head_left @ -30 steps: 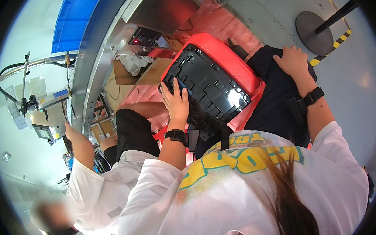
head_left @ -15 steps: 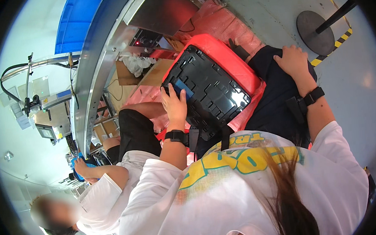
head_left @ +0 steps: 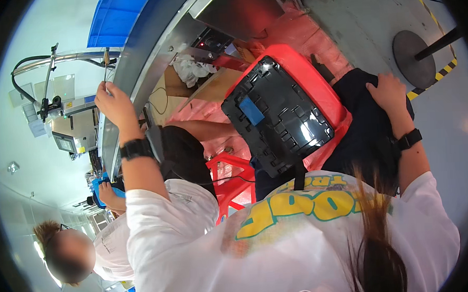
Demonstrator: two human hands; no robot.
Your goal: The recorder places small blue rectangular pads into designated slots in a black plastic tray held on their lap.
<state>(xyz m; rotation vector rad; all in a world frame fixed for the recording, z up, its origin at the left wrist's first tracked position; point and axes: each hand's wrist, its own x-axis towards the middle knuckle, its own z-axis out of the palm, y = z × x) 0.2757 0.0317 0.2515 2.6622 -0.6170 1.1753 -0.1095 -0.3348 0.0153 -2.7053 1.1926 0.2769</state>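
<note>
Resting unheld on the lap, the black tray point(head_left: 277, 120) could slide off, since the left hand point(head_left: 114, 103) pinches a thin tool point(head_left: 106, 62) and the right hand point(head_left: 387, 93) lies flat on the knee.

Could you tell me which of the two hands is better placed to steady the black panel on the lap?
Probably the right hand: it rests on the dark trouser leg beside the black panel and looks free. The left hand is raised away, gripping a thin tool.
</note>
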